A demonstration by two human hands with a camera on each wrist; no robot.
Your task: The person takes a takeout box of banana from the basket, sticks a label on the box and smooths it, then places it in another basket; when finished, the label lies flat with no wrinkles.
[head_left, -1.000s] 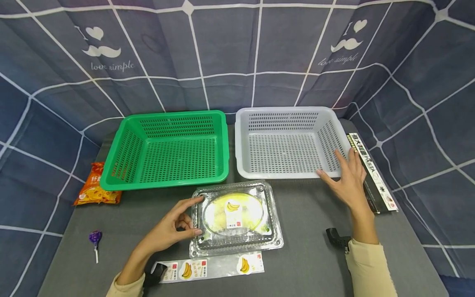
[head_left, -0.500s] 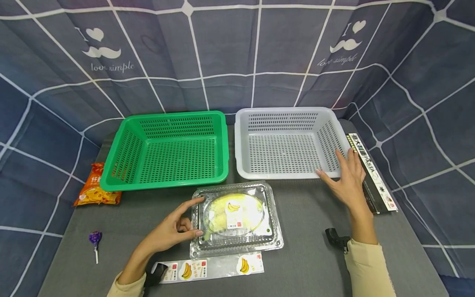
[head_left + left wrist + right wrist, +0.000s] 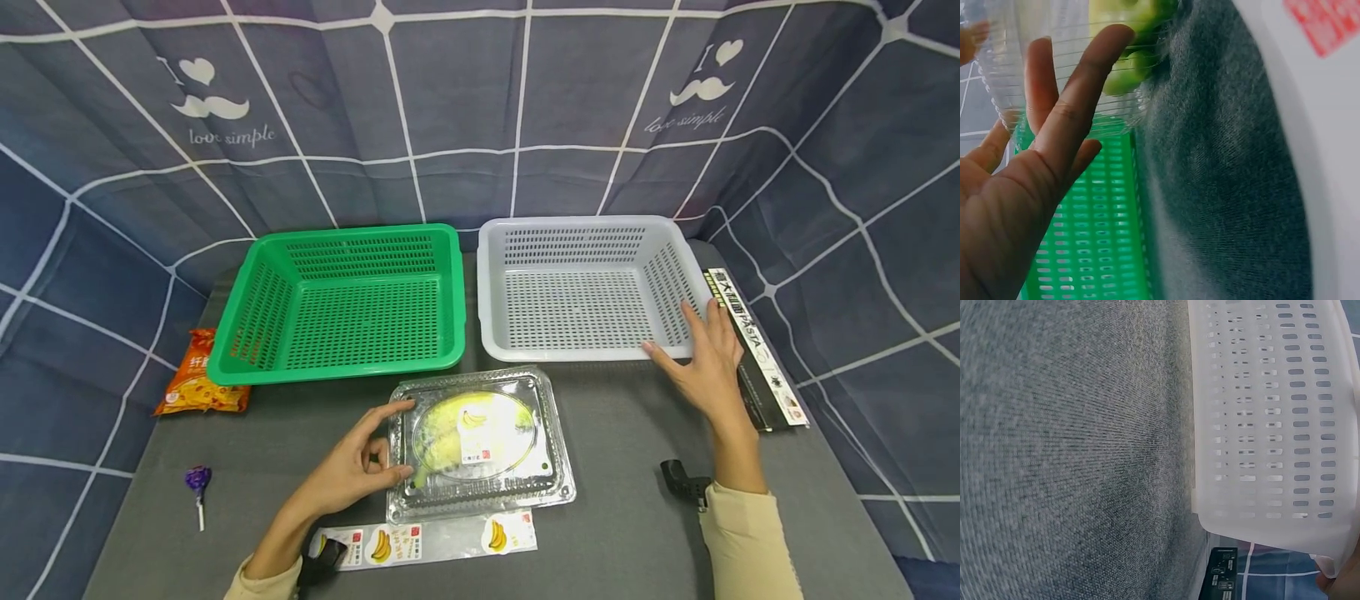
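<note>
In the head view, a clear plastic clamshell box (image 3: 483, 446) lies on the table, its lid bearing a banana sticker (image 3: 474, 433). Yellow-green fruit shows inside it, also in the left wrist view. My left hand (image 3: 358, 460) touches the box's left edge, index finger and thumb spread along it. Over the front right corner of the white basket (image 3: 489, 342) rests my right hand (image 3: 705, 358), fingers spread across the rim and thumb on the front side. The right wrist view shows that basket's slotted wall (image 3: 1279, 528) and a bit of a finger (image 3: 1341, 581) at the corner.
Left of the white basket stands a green basket (image 3: 341, 372). An orange snack bag (image 3: 202, 379) lies by its left side, a purple lollipop (image 3: 198, 479) in front of that. A pasta box (image 3: 757, 350) lies far right. A banana sticker strip (image 3: 442, 540) lies before the clamshell.
The head view has shifted very slightly. Both hands, the clamshell box and the baskets hold their places.
</note>
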